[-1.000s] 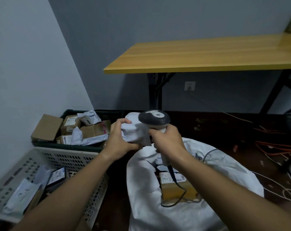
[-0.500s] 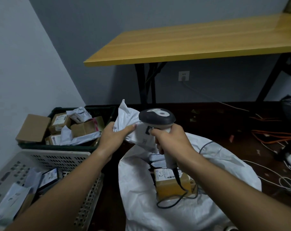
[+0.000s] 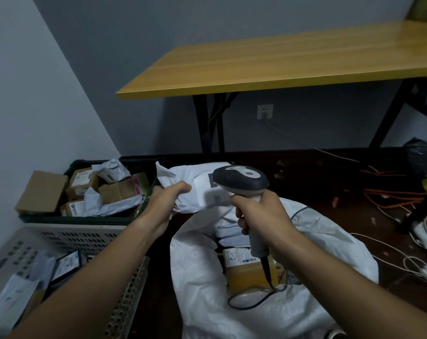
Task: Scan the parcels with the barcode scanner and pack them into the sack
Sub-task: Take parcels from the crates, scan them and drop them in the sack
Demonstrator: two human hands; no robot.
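Labels first: the crumpled white plastic mailer bag (image 3: 190, 189) carries a white shipping label w/ a dark code block, print too blurred to read. In the sack, the tan cardboard box parcel (image 3: 246, 272) has a white label w/ a handwritten mark like "2" and a barcode strip; rest illegible.

Mailer is soft, wrinkled, held up at centre frame, above the mouth of the white woven sack (image 3: 207, 289), label side facing the camera. Left hand (image 3: 168, 201), coming in from 7 o'clock, grips the mailer's left edge, thumb on top, fingers curled under.

Right hand (image 3: 259, 214), arm from 5 o'clock, is wrapped round the grip of the grey-and-dark handheld barcode scanner (image 3: 241, 182); its head sits at the mailer's 3 o'clock, overlapping the label. Black cable (image 3: 256, 297) loops down over the box.

Sack also holds flat white mailers (image 3: 229, 233) above the box. At 9 o'clock: dark green plastic crate (image 3: 85, 220) of small boxes & bags; at 8 o'clock: pale perforated plastic basket (image 3: 85, 238) w/ more parcels. Yellow wooden-top table (image 3: 281, 59) at 12 o'clock.
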